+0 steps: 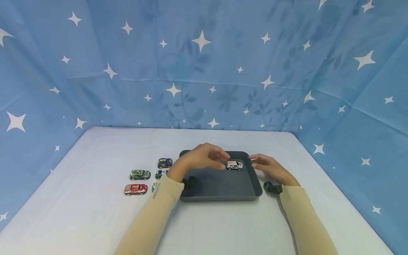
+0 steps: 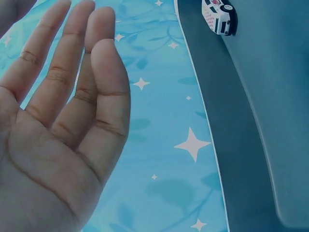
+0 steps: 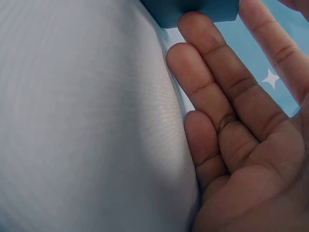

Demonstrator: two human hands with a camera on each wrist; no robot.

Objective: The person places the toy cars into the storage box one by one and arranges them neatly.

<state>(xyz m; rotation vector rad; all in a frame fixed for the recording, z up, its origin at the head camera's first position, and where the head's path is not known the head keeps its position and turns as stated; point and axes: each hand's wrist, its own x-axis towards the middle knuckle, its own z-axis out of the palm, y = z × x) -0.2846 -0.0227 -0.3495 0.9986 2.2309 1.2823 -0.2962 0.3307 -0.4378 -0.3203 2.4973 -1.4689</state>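
A white toy car with pink markings stands inside a dark grey tray, toward the back right. My left hand is above the tray just left of this car, fingers loosely bent and nothing between them. From the left wrist, its palm shows bare, with the white car at the upper right on the tray floor. At the tray's right rim, my right hand has its fingertips right by the wall. In the right wrist view, the relaxed fingers reach up to the tray's corner.
Left of the tray on the white table stand a camouflage toy car, a red one, a dark blue one and a green-and-white one. Another car is partly hidden by my left sleeve. A starry blue curtain hangs behind.
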